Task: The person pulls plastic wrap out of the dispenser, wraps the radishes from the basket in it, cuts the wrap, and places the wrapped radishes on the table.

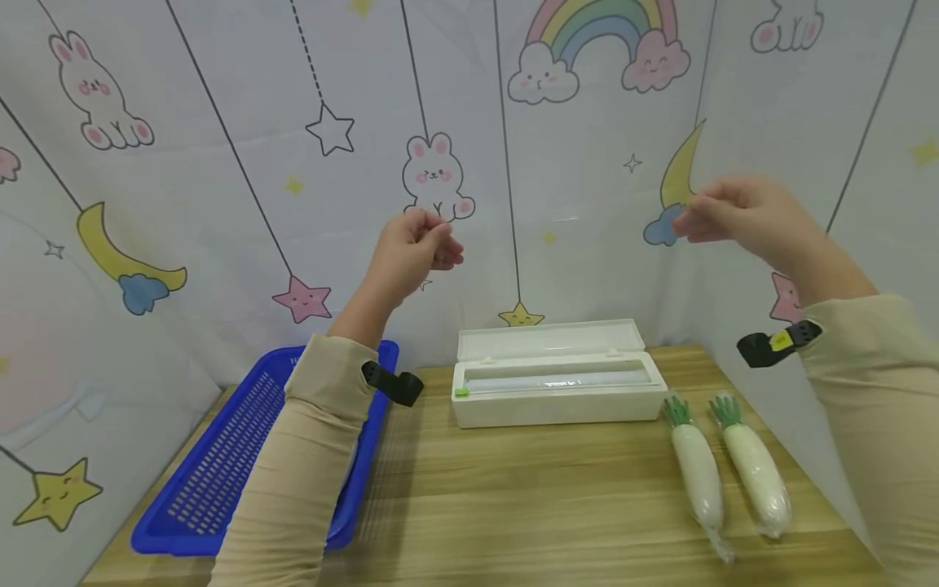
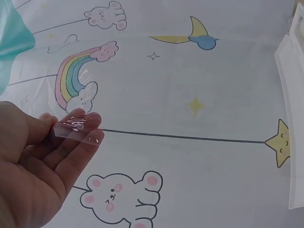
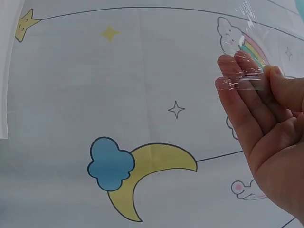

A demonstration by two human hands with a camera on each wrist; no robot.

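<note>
Hands [image 1: 411,251] [image 1: 744,216] pinch clear plastic film [image 2: 76,134], unlaid, above the long white box [image 1: 565,411]; beside it, two green-topped white radishes [image 1: 698,473] look wrapped.

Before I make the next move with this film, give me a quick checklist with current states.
1. Left hand pinching the clear film: ok, thumb and fingers hold it.
2. Right hand pinching the film: ok, likewise.
3. Film smooth between the hands: cannot tell; wrinkles show at the fingers, but the span is too transparent.
4. Lid of the white box closed: not ok, it stands open.
5. Two white radishes apart: ok, one and the other lie separately on the table.
6. Blue basket contents: cannot tell, the left arm covers part.
</note>
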